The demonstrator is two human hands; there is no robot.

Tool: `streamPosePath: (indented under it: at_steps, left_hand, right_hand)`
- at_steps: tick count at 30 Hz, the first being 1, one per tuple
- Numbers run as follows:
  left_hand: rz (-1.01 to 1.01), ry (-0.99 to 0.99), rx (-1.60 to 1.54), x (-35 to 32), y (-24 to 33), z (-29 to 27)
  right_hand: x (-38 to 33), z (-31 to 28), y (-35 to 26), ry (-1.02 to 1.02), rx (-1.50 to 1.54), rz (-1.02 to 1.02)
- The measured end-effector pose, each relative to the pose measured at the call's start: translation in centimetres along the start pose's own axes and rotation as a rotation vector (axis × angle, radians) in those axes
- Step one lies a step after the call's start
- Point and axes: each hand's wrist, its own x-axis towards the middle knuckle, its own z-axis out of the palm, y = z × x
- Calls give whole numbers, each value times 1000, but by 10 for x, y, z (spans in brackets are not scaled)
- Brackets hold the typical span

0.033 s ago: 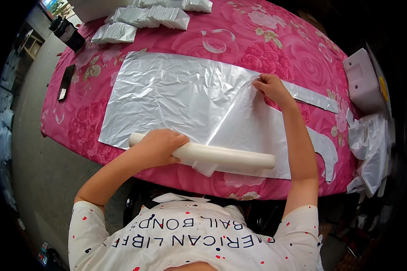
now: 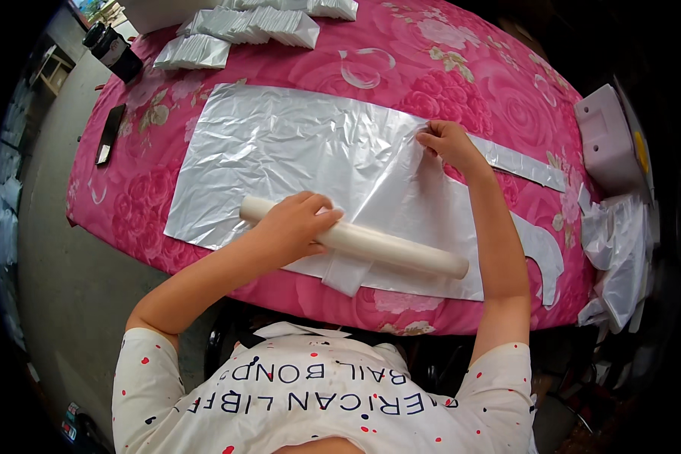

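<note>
While the left hand (image 2: 299, 219) lies curled over a cream roll (image 2: 356, 238) near the table's front edge, pressing it down on a wide silvery sheet (image 2: 280, 151), the right hand (image 2: 443, 144) reaches further back and pinches the corner of a clear film (image 2: 408, 189) lying on that sheet, fingers closed on it. Both rest on a pink flowered cloth (image 2: 469, 60), with stacks of folded bags (image 2: 257, 23) at the far edge, a white box (image 2: 605, 140) and loose plastic (image 2: 620, 242) at right.
</note>
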Motion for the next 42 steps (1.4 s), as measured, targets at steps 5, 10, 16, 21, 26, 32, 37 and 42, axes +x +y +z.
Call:
streamPosePath:
  at_steps: [5, 10, 16, 21, 26, 32, 37, 42]
  left_hand:
    - [358, -11, -43, 4, 15, 52]
    - [315, -113, 96, -7, 25, 74]
    - [256, -102, 111, -20, 35, 81]
    - [268, -105, 123, -20, 39, 83]
    - [294, -128, 132, -19, 38, 81]
    - [273, -133, 117, -22, 43, 82]
    - [208, -136, 114, -32, 56, 90]
    - [160, -140, 68, -37, 60, 95]
  right_hand:
    - [20, 0, -11, -116, -132, -16]
    - [19, 3, -20, 105, 35, -9]
    - [-56, 43, -35, 113, -61, -278]
    - [-139, 103, -12, 135, -465, -461]
    - [-143, 50, 32, 424, -632, -374]
    - [-155, 4, 60, 584, -628, -256]
    - [-172, 76, 12, 176, -516, -517]
    - [-133, 90, 3, 245, -606, -654]
